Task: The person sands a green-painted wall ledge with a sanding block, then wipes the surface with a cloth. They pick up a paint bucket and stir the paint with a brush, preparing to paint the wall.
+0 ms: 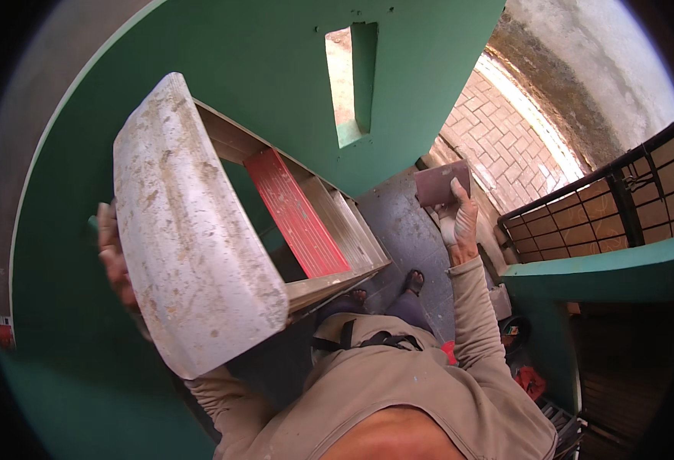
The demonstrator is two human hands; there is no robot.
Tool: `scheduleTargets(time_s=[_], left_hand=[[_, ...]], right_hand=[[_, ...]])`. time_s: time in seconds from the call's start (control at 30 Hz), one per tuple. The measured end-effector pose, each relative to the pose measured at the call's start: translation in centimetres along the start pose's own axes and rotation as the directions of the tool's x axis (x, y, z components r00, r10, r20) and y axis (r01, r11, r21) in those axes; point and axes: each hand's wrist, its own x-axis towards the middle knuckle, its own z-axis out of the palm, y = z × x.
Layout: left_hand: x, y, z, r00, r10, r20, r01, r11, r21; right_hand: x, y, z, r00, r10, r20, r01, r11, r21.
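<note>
While the right hand (pixel 463 218) held a maroon sandpaper piece (pixel 434 186) out to the person's right, the left hand (pixel 112 257) was at the far left edge of a metal stepladder (pixel 199 222). The right hand's grip was closed on the rectangular piece, its thumb lying across the face and the piece rising above the hand, well apart from the ladder. The left hand's fingers showed beside the ladder's broad top, but the palm was hidden behind it and the hand was blurred, so whether it gripped the edge or merely lay against it I cannot tell.

The stepladder was directly in front of the person, slightly to the left, its scuffed, pale top nearest the eye and spotted with brown marks. Below that top, a red step (pixel 295 211) with a ribbed, worn surface ran between the side rails, which narrowed away toward the grey floor (pixel 402 199). The person's sandalled foot (pixel 414 282) rested there, near the lower part of the ladder.

Beyond the ladder was a green wall (pixel 264 61) with a narrow upright opening (pixel 364 80). To the right lay brick paving (pixel 498 134) in the light, and nearer, a black wire grille (pixel 621 192) above a green ledge (pixel 605 261).
</note>
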Motion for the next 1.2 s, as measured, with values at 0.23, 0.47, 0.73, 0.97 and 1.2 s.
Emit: scheduleTargets(time_s=[0.23,0.47,0.73,0.97,1.2], left_hand=[[3.1,7.4,5.3,0.792,-0.466,0.394,-0.296,0.271,0.916],[2.6,6.5,3.3,0.880,-0.469,0.079,0.134,0.405,0.904],[2.3,6.6,3.5,0.849,-0.528,-0.005,0.298,0.473,0.829],[2.1,7.1,3.6,0.932,-0.357,0.066,0.047,0.298,0.953],[2.1,7.3,4.6,0.934,-0.347,0.082,0.016,0.270,0.963]], right_hand=[[5.2,-3.9,-4.5,0.974,0.165,0.154,-0.146,0.981,-0.125],[8.9,-9.2,-7.9,0.960,0.212,0.181,-0.173,0.962,-0.209],[13.5,-9.5,-7.8,0.916,0.310,0.256,-0.249,0.938,-0.242],[16.9,-11.7,-3.9,0.863,0.326,0.386,-0.223,0.931,-0.287],[20.7,-12.3,2.1,0.817,0.279,0.504,-0.138,0.944,-0.300]])
